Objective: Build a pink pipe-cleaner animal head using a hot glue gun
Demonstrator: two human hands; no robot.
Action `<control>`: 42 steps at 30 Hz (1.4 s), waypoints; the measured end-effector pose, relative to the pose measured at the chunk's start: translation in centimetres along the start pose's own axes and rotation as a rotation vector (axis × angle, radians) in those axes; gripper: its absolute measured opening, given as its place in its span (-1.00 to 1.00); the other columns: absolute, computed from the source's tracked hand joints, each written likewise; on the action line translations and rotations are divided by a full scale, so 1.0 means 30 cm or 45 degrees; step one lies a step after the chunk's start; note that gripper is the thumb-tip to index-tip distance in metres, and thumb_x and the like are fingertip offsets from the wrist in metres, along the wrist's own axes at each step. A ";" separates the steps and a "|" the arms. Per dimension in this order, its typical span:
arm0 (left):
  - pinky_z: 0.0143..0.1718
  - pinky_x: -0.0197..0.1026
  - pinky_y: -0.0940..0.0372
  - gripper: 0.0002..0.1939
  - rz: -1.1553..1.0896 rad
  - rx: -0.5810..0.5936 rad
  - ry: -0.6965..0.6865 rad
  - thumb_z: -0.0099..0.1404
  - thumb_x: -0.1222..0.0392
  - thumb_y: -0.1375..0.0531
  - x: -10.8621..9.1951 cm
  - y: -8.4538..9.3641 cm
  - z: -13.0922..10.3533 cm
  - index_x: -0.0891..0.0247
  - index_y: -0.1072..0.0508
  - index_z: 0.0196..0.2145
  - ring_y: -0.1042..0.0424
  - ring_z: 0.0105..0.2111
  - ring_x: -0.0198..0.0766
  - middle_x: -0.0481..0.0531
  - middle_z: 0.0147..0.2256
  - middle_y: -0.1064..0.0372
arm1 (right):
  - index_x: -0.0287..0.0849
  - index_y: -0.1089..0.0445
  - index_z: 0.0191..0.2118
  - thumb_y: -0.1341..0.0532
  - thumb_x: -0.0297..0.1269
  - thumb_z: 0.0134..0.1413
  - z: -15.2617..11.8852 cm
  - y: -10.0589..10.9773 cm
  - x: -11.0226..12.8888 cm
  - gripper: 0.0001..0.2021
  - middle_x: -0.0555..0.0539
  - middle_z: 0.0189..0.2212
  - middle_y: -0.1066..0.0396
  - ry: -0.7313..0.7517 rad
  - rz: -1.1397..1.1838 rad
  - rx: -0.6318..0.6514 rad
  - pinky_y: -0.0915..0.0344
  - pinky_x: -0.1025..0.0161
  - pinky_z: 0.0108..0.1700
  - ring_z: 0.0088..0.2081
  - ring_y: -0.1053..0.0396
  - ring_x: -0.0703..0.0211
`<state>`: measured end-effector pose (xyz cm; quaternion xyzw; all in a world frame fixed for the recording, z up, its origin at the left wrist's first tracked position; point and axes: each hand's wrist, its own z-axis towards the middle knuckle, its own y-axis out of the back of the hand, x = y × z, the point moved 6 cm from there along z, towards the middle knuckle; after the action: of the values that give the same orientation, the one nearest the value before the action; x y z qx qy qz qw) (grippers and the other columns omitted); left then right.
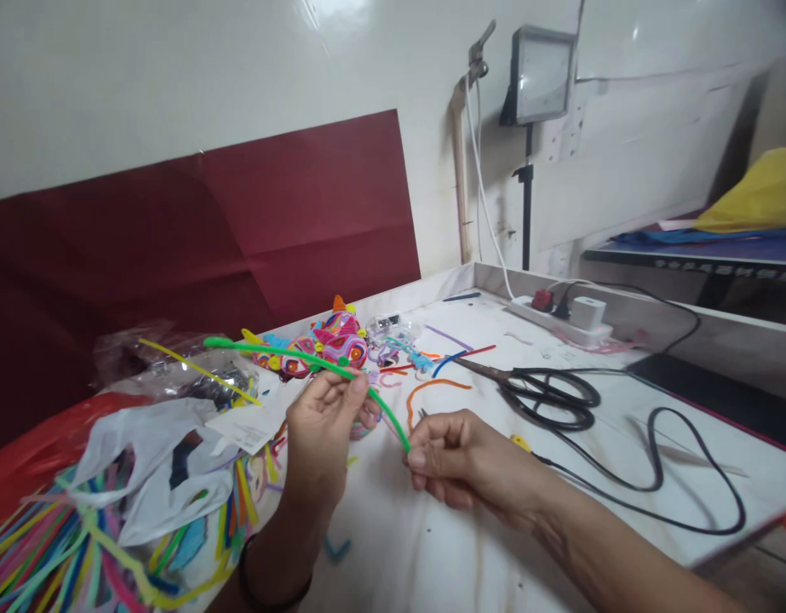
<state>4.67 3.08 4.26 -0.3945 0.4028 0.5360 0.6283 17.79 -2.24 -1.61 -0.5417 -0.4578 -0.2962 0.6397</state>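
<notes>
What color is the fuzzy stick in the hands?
The fuzzy stick is bright green, seen best in the head view.

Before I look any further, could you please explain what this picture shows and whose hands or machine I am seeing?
There is no robot here: a person works with two bare hands, and the only picture comes from a camera worn on their head, looking forward and down. The left hand and the right hand hold a long, fuzzy, bright green stem, the right at its lower end. On the white table lie large scissors with black handles, a white power strip and some brightly patterned objects that I cannot identify for certain. At the left are a crumpled white plastic bag and a heap of fuzzy, many-coloured stems.
</notes>
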 end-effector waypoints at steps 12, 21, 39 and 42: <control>-0.60 -0.42 -0.23 -0.85 -0.128 -0.238 -0.334 0.12 0.18 -0.35 -0.032 0.030 -0.030 0.27 -0.48 -0.39 -0.34 -0.62 -0.43 -0.13 -0.62 -0.40 | -0.29 -0.41 -0.63 -0.53 -0.26 -0.50 0.035 -0.007 0.009 -0.68 -0.01 -0.68 -0.37 0.247 0.544 -0.386 0.13 0.48 -0.71 -0.69 -0.09 0.48; -0.52 -0.35 -0.34 -0.91 -0.165 0.190 -0.430 0.21 0.28 -0.31 -0.057 -0.003 -0.024 0.20 -0.51 -0.28 -0.44 -0.56 -0.37 -0.06 -0.50 -0.52 | -0.26 -0.40 -0.54 -0.47 -0.12 -0.21 -0.010 0.043 0.155 -0.67 0.03 -0.62 -0.37 0.403 0.064 -0.268 0.06 0.44 -0.66 -0.69 -0.08 0.48; -0.74 -0.43 -0.21 -0.73 -0.111 0.722 0.395 0.10 0.09 -0.36 -0.018 -0.126 -0.143 0.33 -0.46 -0.35 -0.32 -0.71 -0.44 -0.03 -0.57 -0.44 | -0.15 -0.43 -0.40 -0.12 -0.31 0.24 -0.153 -0.062 0.337 -0.79 0.04 -0.54 -0.39 0.617 -1.743 0.059 -0.10 0.36 -0.45 -0.50 -0.27 0.31; -0.77 -0.45 -0.10 -0.81 0.051 0.648 0.302 0.16 0.12 -0.28 -0.026 -0.118 -0.137 0.32 -0.44 -0.41 -0.22 -0.76 -0.49 -0.09 -0.62 -0.37 | -0.15 -0.46 -0.36 -0.12 -0.35 0.23 -0.144 -0.070 0.323 -0.81 0.03 -0.51 -0.42 0.617 -1.741 0.057 -0.11 0.35 -0.42 -0.47 -0.30 0.29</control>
<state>7.75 -1.41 3.70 -0.2757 0.6030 0.3800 0.6450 21.03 -5.77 8.10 -0.0403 -0.5455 -0.7322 0.4059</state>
